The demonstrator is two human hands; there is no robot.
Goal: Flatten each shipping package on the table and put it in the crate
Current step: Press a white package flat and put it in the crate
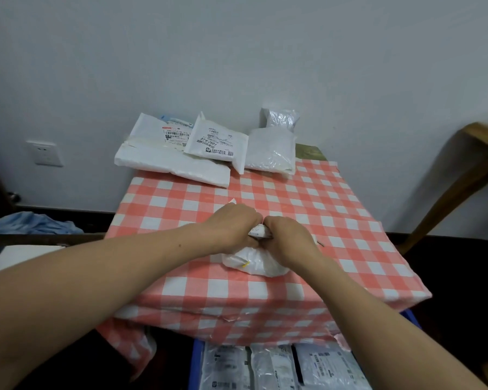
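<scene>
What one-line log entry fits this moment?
step: flatten | left grip, right grip: hold package | pile: waiting | crate: part-filled

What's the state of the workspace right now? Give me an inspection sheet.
Surface: checked tablecloth covers the table, which is bare only at a far corner.
Job's things: white package at mid-table under both hands; stacked packages at the far edge by the wall; blue crate below the near edge, already holding packages.
Clutter: blue cloth left of the table.
Hands: left hand and right hand both grip the white package's crumpled top.
Cables: nothing seen.
Surroundings: pale wall with a wall socket; wooden frame at right.
</scene>
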